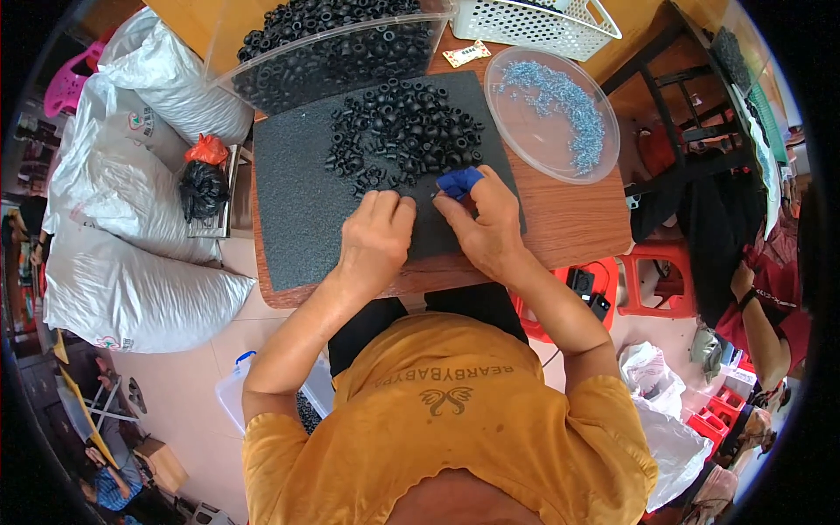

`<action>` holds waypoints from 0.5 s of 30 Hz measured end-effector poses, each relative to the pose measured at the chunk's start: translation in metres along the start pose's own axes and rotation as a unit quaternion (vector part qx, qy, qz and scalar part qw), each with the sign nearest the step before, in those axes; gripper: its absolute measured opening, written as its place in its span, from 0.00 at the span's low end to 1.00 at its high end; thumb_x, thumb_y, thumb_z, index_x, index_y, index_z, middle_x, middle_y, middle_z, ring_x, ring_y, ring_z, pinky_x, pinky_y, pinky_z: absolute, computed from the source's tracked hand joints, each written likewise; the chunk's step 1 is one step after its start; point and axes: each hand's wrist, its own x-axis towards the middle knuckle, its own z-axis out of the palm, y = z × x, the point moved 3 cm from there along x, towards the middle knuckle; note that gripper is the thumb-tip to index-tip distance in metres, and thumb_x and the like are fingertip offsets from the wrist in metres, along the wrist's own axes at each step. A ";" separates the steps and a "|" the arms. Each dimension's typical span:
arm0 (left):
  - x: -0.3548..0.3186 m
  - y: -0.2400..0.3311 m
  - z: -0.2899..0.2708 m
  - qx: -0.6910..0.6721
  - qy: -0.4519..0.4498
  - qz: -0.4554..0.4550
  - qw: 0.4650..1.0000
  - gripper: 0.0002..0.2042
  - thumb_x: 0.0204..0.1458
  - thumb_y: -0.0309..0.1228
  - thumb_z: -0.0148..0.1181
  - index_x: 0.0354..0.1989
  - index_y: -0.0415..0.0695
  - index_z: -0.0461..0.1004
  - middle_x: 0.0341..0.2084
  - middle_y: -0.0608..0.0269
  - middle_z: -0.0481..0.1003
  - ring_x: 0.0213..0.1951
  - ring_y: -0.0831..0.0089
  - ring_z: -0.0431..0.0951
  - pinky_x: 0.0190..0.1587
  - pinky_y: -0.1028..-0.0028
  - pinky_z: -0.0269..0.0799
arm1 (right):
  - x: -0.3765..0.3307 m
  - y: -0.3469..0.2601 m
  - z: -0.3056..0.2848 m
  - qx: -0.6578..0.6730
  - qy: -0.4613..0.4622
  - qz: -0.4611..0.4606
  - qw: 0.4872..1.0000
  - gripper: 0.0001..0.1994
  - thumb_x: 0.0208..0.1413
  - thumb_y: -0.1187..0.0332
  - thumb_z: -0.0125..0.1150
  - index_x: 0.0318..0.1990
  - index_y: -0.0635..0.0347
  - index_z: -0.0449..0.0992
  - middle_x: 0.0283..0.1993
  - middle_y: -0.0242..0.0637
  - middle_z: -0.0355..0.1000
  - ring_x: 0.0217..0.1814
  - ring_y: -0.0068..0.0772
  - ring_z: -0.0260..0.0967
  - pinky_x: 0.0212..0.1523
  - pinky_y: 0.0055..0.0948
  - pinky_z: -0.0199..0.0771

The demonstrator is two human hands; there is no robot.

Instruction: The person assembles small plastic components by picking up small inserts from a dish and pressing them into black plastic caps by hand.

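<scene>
On the dark grey mat [293, 201] lies a heap of small black ring-like parts [420, 127], with smaller black pieces [372, 179] at its near left edge. My left hand [379, 229] rests on the mat just below these smaller pieces, its fingers curled together; anything inside them is hidden. To its right, my right hand [486, 219] is closed in a pinch at the heap's near edge. Blue wrapping [458, 182] covers its fingertips, and what the pinch holds is too small to make out. A short gap separates the two hands.
Behind the mat stands a clear bin [341, 52] of black parts beside a white perforated basket [534, 26]. A round clear tray [534, 144] holds tiny light-blue pieces [588, 140]. A small wrapped packet [466, 53] lies between them. White sacks [149, 289] fill the left; red stools [661, 276] stand right.
</scene>
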 end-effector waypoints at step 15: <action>-0.022 -0.003 0.005 -0.628 0.071 -0.427 0.647 0.10 0.49 0.17 0.65 0.41 0.34 0.77 0.31 0.60 0.79 0.30 0.76 0.79 0.33 0.78 0.78 | -0.006 -0.013 -0.002 0.214 -0.079 0.210 0.951 0.09 0.51 0.73 0.67 0.38 0.65 0.75 0.31 0.32 0.74 0.32 0.17 0.67 0.33 0.23 0.70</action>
